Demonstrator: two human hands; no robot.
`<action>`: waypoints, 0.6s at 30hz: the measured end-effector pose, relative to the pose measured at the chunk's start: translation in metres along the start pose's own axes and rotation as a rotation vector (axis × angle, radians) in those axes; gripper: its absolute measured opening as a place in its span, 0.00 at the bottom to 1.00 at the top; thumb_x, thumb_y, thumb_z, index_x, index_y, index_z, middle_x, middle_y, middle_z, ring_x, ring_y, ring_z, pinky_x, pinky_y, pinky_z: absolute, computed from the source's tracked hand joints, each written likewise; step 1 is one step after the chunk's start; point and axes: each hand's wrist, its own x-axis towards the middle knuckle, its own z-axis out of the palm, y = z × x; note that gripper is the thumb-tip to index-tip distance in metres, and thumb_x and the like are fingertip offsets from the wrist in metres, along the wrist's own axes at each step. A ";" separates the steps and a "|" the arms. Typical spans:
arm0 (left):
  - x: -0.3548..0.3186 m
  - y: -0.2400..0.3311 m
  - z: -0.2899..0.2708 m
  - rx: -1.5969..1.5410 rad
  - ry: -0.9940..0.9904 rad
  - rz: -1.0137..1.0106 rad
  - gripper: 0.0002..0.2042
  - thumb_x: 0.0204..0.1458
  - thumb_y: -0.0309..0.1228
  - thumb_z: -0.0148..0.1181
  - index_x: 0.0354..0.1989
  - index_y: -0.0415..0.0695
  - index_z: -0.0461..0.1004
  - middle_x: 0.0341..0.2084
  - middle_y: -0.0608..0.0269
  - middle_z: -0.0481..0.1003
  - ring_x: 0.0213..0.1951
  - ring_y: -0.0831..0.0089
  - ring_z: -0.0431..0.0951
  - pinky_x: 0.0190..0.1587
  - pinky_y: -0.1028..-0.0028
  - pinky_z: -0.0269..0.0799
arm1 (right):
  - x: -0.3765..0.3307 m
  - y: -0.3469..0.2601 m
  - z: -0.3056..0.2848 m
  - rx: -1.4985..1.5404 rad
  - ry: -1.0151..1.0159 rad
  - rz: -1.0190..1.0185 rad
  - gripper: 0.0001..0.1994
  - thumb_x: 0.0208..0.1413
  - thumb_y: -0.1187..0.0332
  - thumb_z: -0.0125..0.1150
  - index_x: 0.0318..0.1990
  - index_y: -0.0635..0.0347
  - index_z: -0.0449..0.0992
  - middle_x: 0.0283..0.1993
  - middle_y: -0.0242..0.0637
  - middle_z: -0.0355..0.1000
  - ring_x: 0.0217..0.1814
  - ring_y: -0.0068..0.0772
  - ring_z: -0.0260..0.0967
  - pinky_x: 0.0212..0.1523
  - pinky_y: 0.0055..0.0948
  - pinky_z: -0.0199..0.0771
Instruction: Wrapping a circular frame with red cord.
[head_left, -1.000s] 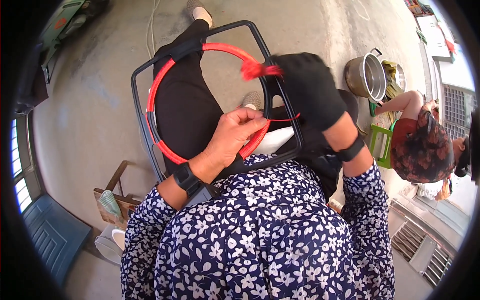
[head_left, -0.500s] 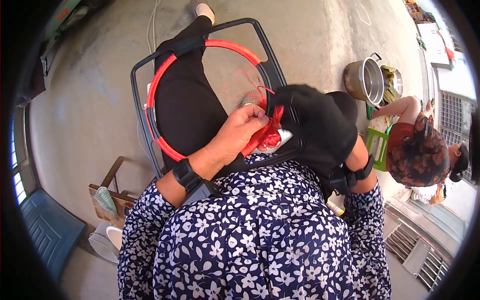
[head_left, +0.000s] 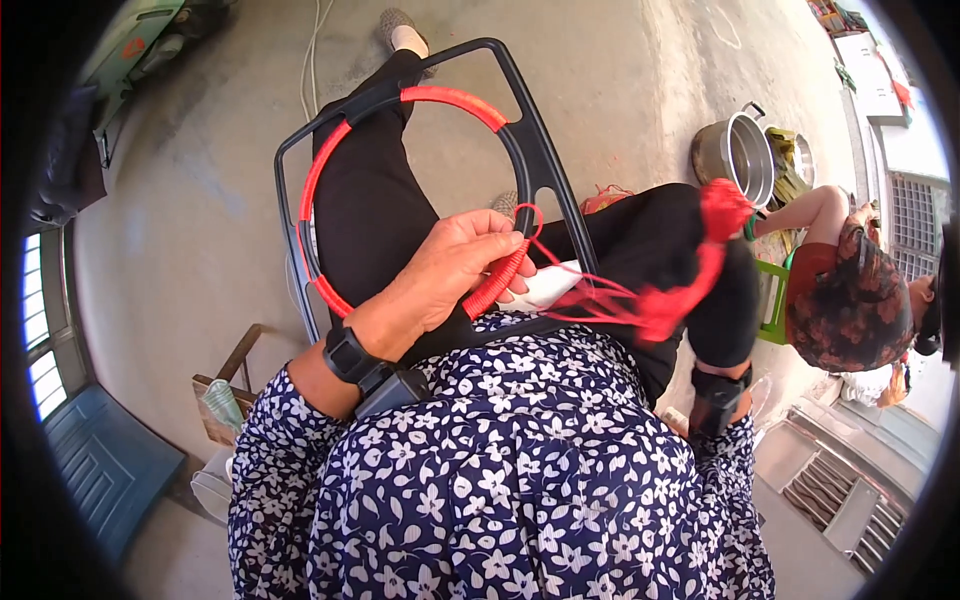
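A black rectangular frame with a round inner ring (head_left: pixel 520 150) rests across my lap. Red cord (head_left: pixel 450 95) is wound tightly round stretches of the ring, with bare black between. My left hand (head_left: pixel 465 260) is closed on the ring's near right part, thumb and fingers pinching the red windings beside a small loose loop. From there, loose strands run right to a bundle of red cord (head_left: pixel 665 310), raised in the air and blurred. My right hand (head_left: pixel 728 290), in a black glove, is at the bundle and appears to grip it; motion smears its fingers.
A steel pot (head_left: pixel 735 155) stands on the floor at the far right. Close to it, another person (head_left: pixel 850 290) sits on a green stool (head_left: pixel 773 300). A small wooden stool (head_left: pixel 215 410) and a blue chair (head_left: pixel 110 460) are at the left. More red strands lie beyond my right knee.
My gloved right hand has moved from beside the ring outward to the right. The red cord bundle has swung out with it, drawing strands taut. My left hand still grips the ring, slightly lower.
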 end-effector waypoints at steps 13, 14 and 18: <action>0.013 -0.019 -0.001 -0.224 -0.046 0.001 0.07 0.58 0.33 0.52 0.36 0.43 0.69 0.24 0.54 0.76 0.19 0.74 0.76 0.20 0.78 0.72 | 0.032 0.058 -0.085 0.536 0.130 -0.013 0.13 0.64 0.67 0.46 0.53 0.60 0.64 0.31 0.23 0.64 0.29 0.16 0.60 0.30 0.17 0.60; 0.012 -0.019 -0.002 -0.224 -0.045 0.004 0.07 0.58 0.33 0.52 0.36 0.43 0.69 0.24 0.54 0.76 0.19 0.74 0.76 0.20 0.78 0.72 | 0.042 0.060 -0.085 0.428 0.292 -0.106 0.13 0.64 0.69 0.46 0.53 0.59 0.65 0.35 0.23 0.66 0.32 0.16 0.62 0.33 0.17 0.63; 0.009 -0.022 0.000 -0.242 -0.017 0.029 0.07 0.58 0.33 0.52 0.35 0.42 0.69 0.24 0.54 0.76 0.19 0.73 0.76 0.19 0.78 0.72 | 0.076 0.086 -0.136 0.453 0.250 -0.087 0.12 0.64 0.66 0.47 0.52 0.59 0.67 0.37 0.27 0.68 0.34 0.23 0.66 0.36 0.22 0.67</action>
